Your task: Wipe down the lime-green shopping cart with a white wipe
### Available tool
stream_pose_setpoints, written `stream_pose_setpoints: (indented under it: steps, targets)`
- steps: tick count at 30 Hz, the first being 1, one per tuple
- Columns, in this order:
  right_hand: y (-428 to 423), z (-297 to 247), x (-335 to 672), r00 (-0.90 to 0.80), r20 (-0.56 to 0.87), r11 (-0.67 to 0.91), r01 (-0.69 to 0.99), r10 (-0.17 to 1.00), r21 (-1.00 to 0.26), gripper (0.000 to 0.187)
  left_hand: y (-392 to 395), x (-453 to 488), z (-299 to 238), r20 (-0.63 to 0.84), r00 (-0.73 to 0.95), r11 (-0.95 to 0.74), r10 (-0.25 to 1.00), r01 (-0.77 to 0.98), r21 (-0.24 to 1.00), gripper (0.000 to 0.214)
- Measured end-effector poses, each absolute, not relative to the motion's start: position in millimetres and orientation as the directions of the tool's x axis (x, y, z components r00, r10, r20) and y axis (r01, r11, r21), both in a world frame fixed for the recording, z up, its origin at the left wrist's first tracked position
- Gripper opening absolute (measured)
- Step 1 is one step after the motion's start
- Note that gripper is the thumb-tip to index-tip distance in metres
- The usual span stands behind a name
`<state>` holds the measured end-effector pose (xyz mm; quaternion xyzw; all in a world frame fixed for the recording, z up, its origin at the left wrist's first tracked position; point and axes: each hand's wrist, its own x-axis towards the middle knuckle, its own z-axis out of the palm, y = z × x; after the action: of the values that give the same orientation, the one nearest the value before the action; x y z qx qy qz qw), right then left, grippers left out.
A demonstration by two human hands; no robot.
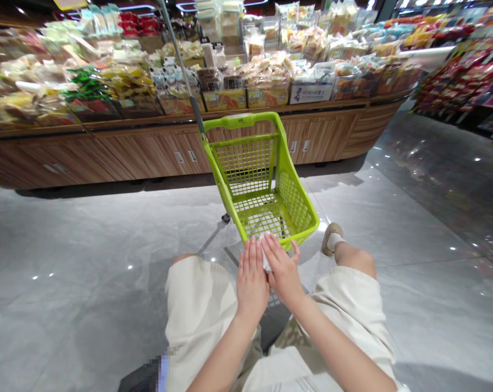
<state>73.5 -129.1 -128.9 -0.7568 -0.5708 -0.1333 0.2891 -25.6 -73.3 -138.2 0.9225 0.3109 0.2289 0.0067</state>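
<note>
Lime-green cart (288, 155), white tissue (266, 264)
The cart shows a grid pattern; the shorts (199, 296) are cream, the floor (86, 261) is veined grey, the cabinets (144, 152) brown with streaked wood grain.

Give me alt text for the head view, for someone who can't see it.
A person's left hand and right hand lie side by side at the near rim of a green shopping cart, a white tissue or cloth between them. Beyond stands a wooden display counter heaped with packaged goods.
</note>
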Motion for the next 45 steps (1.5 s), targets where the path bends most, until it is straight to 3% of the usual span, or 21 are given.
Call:
stream_pose_setpoints:
  steps: [6,11,15,22,27,30,33,37,45]
  targets:
    - [-154,-135,123,0.184,0.53,-0.09,0.976,0.828,-0.198,0.078,-70,-30,-138,0.398,0.724,-0.812,0.564,0.574,0.107,0.076]
    - [-183,-149,193,0.385,0.632,-0.326,0.921,0.673,-0.214,0.081,-70,-29,-136,0.402,0.729,-0.82,0.555,0.562,0.113,0.077]
    - [-169,-150,174,0.513,0.657,-0.44,0.849,0.552,-0.294,0.08,-74,-23,-136,0.399,0.735,-0.827,0.548,0.549,0.125,0.078]
    - [-127,-139,72,0.323,0.604,-0.156,0.937,0.728,-0.314,0.072,-74,-22,-138,0.385,0.732,-0.816,0.562,0.567,0.113,0.079]
    - [-145,-140,109,0.167,0.576,-0.05,0.976,0.801,-0.213,0.074,-69,-28,-136,0.388,0.745,-0.83,0.542,0.546,0.112,0.08]
    - [-166,-148,159,0.246,0.6,-0.152,0.967,0.761,-0.205,0.077,-68,-29,-135,0.389,0.744,-0.829,0.543,0.549,0.106,0.079]
    - [-180,-156,194,0.391,0.658,-0.319,0.919,0.644,-0.234,0.078,-71,-26,-135,0.403,0.735,-0.826,0.545,0.554,0.105,0.077]
    - [-170,-158,177,0.524,0.656,-0.427,0.845,0.543,-0.322,0.078,-77,-20,-135,0.41,0.721,-0.819,0.559,0.558,0.134,0.071]
    - [-137,-138,84,0.248,0.588,-0.101,0.957,0.77,-0.272,0.075,-76,-20,-134,0.387,0.725,-0.815,0.569,0.56,0.149,0.075]
